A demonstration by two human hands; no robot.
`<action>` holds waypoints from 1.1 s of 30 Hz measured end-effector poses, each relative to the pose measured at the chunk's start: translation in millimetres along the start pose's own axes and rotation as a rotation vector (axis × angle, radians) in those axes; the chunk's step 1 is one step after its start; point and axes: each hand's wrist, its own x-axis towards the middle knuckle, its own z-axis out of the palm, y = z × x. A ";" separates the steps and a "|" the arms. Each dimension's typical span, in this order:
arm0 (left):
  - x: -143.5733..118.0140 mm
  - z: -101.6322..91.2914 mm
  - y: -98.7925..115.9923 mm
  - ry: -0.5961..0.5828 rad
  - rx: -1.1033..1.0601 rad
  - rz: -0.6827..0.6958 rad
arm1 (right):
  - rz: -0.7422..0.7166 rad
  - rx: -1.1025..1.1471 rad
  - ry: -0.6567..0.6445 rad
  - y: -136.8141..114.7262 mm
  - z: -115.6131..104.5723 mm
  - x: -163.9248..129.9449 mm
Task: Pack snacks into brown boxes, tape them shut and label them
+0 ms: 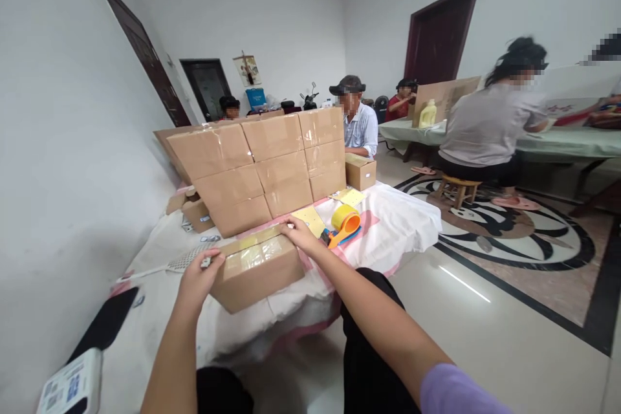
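A small cardboard box [257,272], sealed along its top with clear tape, rests on the white-covered table [402,220] in front of me. My left hand [196,281] grips its near left end. My right hand [301,233] presses on its far right top corner. Just right of that hand lies a tape dispenser [342,226] with an orange handle and a yellow roll. A yellow slip [309,218] lies beside the box.
A stack of several taped boxes [264,165] stands behind the held box. One single box [360,171] sits further back. A person in a cap sits beyond it. Other people sit at a green table [572,142] to the right. A fly swatter [182,263] lies at left.
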 end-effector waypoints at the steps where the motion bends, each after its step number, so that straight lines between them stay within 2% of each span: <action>1: -0.9 0.9 1.1 0.011 -0.027 -0.023 | 0.013 0.019 -0.017 -1.1 -1.3 -0.7; 5: -4.5 5.8 6.3 0.049 -0.094 -0.122 | 0.036 0.067 -0.036 -2.8 -3.3 -0.9; 18: 2.3 19.8 -0.3 0.115 -0.173 -0.161 | 0.042 0.067 0.013 4.2 1.7 5.3; 27: 4.9 22.5 5.0 0.135 -0.181 -0.218 | 0.019 0.065 0.064 9.3 7.1 8.4; 33: -2.1 19.7 11.8 0.135 -0.169 -0.258 | -0.026 0.049 0.134 5.5 9.4 -3.7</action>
